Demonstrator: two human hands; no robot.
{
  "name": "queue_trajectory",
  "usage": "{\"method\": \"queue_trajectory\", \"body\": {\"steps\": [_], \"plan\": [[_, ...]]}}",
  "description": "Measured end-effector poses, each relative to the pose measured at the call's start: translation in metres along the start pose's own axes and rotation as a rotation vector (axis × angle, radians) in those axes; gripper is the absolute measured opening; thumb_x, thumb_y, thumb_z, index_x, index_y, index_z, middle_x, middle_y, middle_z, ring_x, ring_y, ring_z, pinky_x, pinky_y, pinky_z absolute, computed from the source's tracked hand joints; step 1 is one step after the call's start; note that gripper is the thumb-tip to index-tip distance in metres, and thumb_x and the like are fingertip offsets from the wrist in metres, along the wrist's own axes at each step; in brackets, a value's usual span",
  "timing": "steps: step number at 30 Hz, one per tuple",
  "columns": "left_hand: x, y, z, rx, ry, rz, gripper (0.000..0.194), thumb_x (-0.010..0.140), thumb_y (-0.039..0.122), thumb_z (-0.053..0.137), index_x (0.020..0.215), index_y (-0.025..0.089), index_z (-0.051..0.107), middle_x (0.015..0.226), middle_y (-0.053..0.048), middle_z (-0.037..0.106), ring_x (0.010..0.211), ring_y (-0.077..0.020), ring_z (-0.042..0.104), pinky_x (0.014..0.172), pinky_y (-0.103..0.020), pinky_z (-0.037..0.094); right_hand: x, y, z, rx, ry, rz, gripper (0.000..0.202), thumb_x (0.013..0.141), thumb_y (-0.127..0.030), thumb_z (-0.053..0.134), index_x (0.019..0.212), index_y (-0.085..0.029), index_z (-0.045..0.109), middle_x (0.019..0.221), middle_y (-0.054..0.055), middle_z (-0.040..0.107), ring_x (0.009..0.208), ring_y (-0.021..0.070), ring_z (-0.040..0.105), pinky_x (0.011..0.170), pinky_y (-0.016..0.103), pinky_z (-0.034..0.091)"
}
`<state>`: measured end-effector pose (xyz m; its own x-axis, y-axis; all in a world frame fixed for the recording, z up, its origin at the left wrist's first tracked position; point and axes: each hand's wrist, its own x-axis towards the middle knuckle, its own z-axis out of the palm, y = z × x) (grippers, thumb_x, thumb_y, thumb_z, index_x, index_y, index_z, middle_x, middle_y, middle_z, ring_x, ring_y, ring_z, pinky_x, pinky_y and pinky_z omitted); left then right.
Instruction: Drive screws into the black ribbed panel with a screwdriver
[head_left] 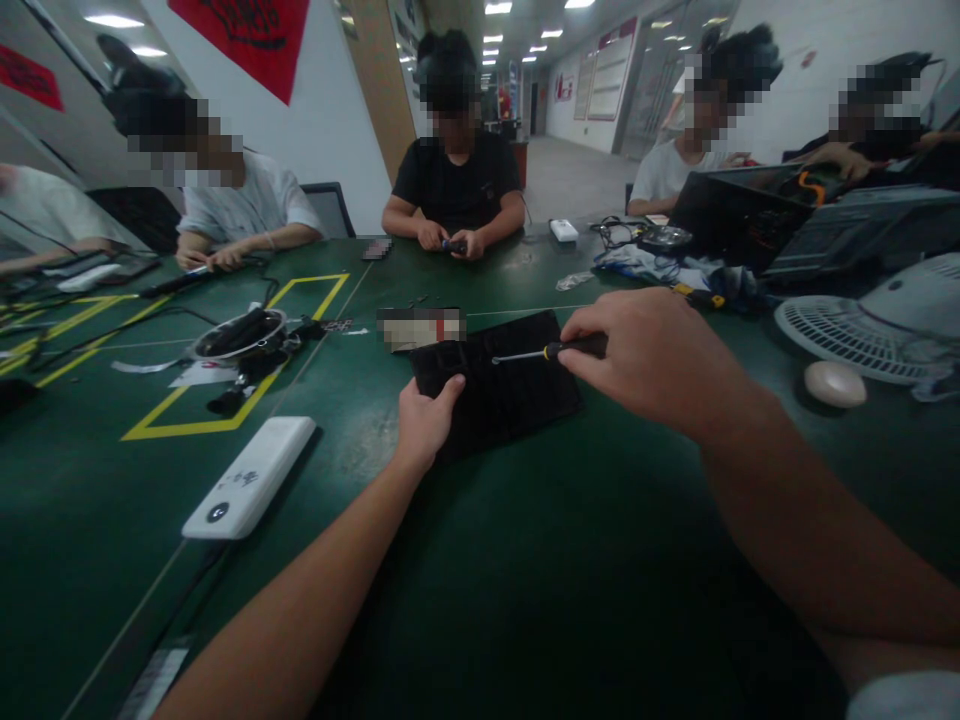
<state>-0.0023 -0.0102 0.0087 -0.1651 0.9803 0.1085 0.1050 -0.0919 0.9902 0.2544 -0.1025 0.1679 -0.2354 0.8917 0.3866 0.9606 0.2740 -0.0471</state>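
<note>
My right hand (pixel 645 355) grips a screwdriver (pixel 525 354) by its dark handle with a yellow ring. Its thin metal shaft points left, with the tip over a flat black panel (pixel 517 400). Whether the tip touches the panel I cannot tell. At the panel's left edge, my left hand (pixel 429 420) is closed on it, thumb on top and fingers hidden underneath. Just behind the panel lies a pale box with a red stripe (pixel 421 328), partly blurred out.
A white power bank (pixel 251 478) with a cable lies left, near a fan part with cables (pixel 240 335) inside yellow tape. To the right are a white fan grille (pixel 862 325), a beige mouse-like object (pixel 835 384) and a computer case (pixel 862 235). Several people sit around the green table (pixel 480 600).
</note>
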Motion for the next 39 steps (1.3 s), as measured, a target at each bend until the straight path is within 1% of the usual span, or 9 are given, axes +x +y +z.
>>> {"method": "queue_trajectory", "body": {"steps": [6,10,13,17,20,24,28,33,39], "plan": [[0.001,-0.002,0.000,0.009,-0.007,0.011,0.047,0.075,0.046,0.091,0.110,0.017,0.079,0.115,-0.015,0.084,0.111,-0.0356,0.078,0.106,-0.055,0.061,-0.001,-0.005,-0.001,-0.019,-0.018,0.047,0.027,0.100,-0.034,0.064,0.105,-0.020,0.087,0.101,0.013,0.081,0.088,0.0293,0.070,0.074,0.040,0.045],[0.003,-0.006,-0.001,0.012,-0.018,0.016,0.050,0.075,0.048,0.091,0.113,0.016,0.078,0.118,-0.016,0.083,0.112,-0.0361,0.078,0.105,-0.056,0.061,-0.001,-0.008,0.000,0.039,-0.040,0.038,0.025,0.102,-0.029,0.062,0.106,-0.022,0.086,0.100,0.010,0.081,0.088,0.0273,0.070,0.076,0.040,0.045],[0.003,-0.005,-0.001,0.009,-0.015,0.012,0.051,0.075,0.048,0.091,0.113,0.016,0.078,0.116,-0.016,0.083,0.110,-0.0356,0.078,0.104,-0.055,0.062,-0.002,-0.009,0.002,0.054,-0.035,0.035,0.026,0.103,-0.031,0.062,0.103,-0.022,0.087,0.098,0.010,0.080,0.088,0.0265,0.069,0.078,0.039,0.045],[0.001,-0.002,-0.001,-0.007,-0.011,-0.008,0.050,0.074,0.047,0.093,0.111,0.016,0.078,0.114,-0.015,0.084,0.108,-0.0350,0.079,0.103,-0.054,0.062,-0.003,-0.008,0.004,0.065,0.013,0.024,0.019,0.092,-0.025,0.072,0.103,-0.022,0.087,0.103,0.011,0.076,0.089,0.0262,0.067,0.078,0.039,0.047],[0.001,-0.001,-0.001,-0.001,-0.019,-0.004,0.049,0.075,0.047,0.092,0.111,0.017,0.078,0.116,-0.016,0.083,0.111,-0.0358,0.078,0.104,-0.055,0.062,-0.004,-0.006,0.005,0.087,0.024,0.008,0.023,0.089,-0.018,0.070,0.105,-0.021,0.087,0.106,0.011,0.074,0.090,0.0259,0.067,0.079,0.039,0.048],[0.002,-0.002,-0.001,-0.009,-0.013,-0.009,0.049,0.074,0.047,0.092,0.110,0.017,0.078,0.117,-0.016,0.083,0.112,-0.0357,0.078,0.104,-0.055,0.062,-0.004,-0.007,0.005,0.090,0.034,0.010,0.023,0.093,-0.022,0.069,0.105,-0.022,0.088,0.104,0.011,0.073,0.092,0.0273,0.067,0.080,0.041,0.049],[0.002,-0.003,-0.001,-0.014,-0.018,-0.019,0.050,0.074,0.048,0.092,0.110,0.017,0.078,0.117,-0.017,0.083,0.113,-0.0369,0.078,0.104,-0.057,0.063,-0.004,-0.009,0.004,0.054,0.040,0.053,0.023,0.094,-0.025,0.068,0.103,-0.024,0.089,0.109,0.011,0.074,0.089,0.0271,0.067,0.075,0.040,0.048],[0.002,0.000,-0.001,-0.013,-0.029,-0.009,0.048,0.075,0.046,0.092,0.110,0.017,0.079,0.117,-0.016,0.084,0.112,-0.0357,0.079,0.106,-0.056,0.061,-0.004,-0.011,0.001,0.002,-0.002,0.063,0.025,0.097,-0.029,0.066,0.107,-0.024,0.088,0.105,0.012,0.075,0.088,0.0282,0.067,0.072,0.040,0.044],[0.006,0.001,0.007,0.008,-0.048,0.001,0.040,0.077,0.041,0.092,0.106,0.017,0.078,0.112,-0.014,0.084,0.110,-0.0348,0.080,0.105,-0.054,0.063,0.002,0.000,0.003,0.039,0.003,0.040,0.022,0.098,-0.029,0.067,0.103,-0.024,0.087,0.100,0.011,0.078,0.090,0.0285,0.069,0.076,0.041,0.046]]}}
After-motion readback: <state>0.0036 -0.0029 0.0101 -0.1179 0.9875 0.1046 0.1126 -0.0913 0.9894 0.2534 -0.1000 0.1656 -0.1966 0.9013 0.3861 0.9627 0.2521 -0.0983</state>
